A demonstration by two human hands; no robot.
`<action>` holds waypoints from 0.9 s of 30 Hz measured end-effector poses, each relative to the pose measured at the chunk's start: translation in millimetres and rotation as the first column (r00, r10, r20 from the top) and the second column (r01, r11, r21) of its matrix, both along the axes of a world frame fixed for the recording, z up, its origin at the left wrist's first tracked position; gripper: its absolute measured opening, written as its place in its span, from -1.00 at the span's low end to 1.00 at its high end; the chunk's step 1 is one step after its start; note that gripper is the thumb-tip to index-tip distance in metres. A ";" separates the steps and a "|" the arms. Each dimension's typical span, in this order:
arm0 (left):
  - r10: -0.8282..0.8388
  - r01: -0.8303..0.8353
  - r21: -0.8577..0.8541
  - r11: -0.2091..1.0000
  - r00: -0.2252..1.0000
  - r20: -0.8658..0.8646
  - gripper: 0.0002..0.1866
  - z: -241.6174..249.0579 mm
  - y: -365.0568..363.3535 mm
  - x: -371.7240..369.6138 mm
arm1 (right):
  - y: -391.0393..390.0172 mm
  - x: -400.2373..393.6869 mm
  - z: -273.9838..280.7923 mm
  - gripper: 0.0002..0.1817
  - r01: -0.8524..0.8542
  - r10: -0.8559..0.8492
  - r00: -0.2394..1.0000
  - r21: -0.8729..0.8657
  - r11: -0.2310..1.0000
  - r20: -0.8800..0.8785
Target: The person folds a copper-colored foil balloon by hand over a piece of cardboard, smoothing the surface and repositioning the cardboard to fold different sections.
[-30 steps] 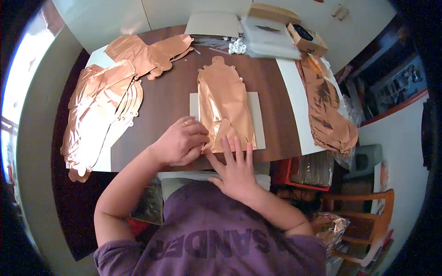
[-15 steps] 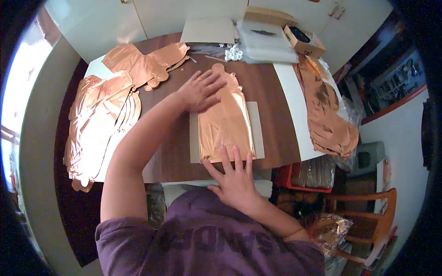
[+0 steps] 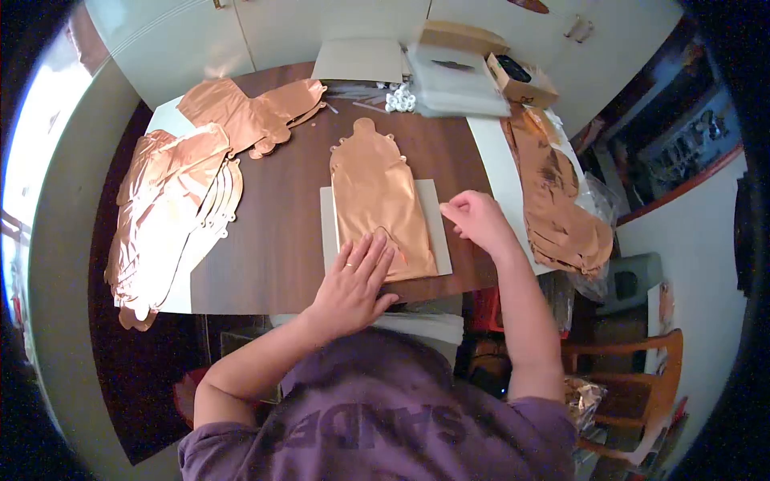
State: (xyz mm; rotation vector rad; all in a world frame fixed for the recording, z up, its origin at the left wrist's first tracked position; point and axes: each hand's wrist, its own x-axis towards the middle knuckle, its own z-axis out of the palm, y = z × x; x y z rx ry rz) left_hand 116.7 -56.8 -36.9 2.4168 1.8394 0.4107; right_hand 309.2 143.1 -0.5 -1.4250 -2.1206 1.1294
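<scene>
A folded, flat copper-coloured foil balloon [image 3: 375,192] lies on a grey card [image 3: 437,232] at the middle of the table, with its rounded, tabbed end pointing away from me. My left hand [image 3: 353,280] rests flat on the near end of the foil, fingers stretched out and pressing it down. To the right of the card, my right hand [image 3: 479,223] is raised with thumb and fingertips pinched together. What it holds, if anything, is too small to make out.
Flat foil balloons lie in piles at the left [image 3: 168,208] and back left [image 3: 249,112]. Another foil stack [image 3: 561,192] is at the right. Along the back are small white rolls [image 3: 400,99], clear plastic sleeves [image 3: 457,76] and a cardboard box [image 3: 525,84]. A wooden chair [image 3: 670,377] stands right.
My left hand has come down from the far end of the foil to its near end. My right hand has left the near edge, moved right and closed into a pinch.
</scene>
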 end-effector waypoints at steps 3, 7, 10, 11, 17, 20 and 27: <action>-0.032 0.031 -0.020 0.999 0.999 -0.040 -0.17 0.3 -13.2 1.3 | 12.1 -5.7 3.5 -0.62 -0.062 0.067 0.998 -0.327 0.943 0.004; -0.077 0.081 0.015 0.997 0.984 -0.163 -0.31 -8.7 -36.7 -4.3 | 7.3 -8.8 -0.8 -0.65 -0.128 0.174 0.982 -0.421 0.898 0.071; -0.080 0.096 0.080 0.992 0.979 -0.188 -0.38 -9.0 -40.5 -8.8 | -6.0 -10.2 2.3 -0.72 -0.168 0.176 0.984 -0.483 0.859 -0.029; -0.077 0.095 0.098 0.991 0.981 -0.176 -0.39 -9.0 -42.6 -9.8 | -13.5 -12.6 4.0 -0.75 -0.192 0.178 0.981 -0.504 0.842 -0.077; -0.039 0.055 0.146 0.988 0.993 -0.107 -0.42 -15.3 -44.0 -10.9 | 13.8 -4.9 -5.1 -0.82 -0.059 0.053 0.992 -0.056 0.997 -0.115; -0.017 0.026 0.146 0.989 0.998 -0.059 -0.42 -15.9 -43.8 -9.5 | 64.2 22.3 -17.3 -0.79 0.251 -0.196 0.959 0.290 0.924 -0.204; 0.077 -0.124 0.276 0.953 0.981 0.177 -0.48 -22.6 -45.2 -5.8 | 48.7 82.8 18.2 -0.81 0.281 -0.302 0.949 0.187 0.941 0.094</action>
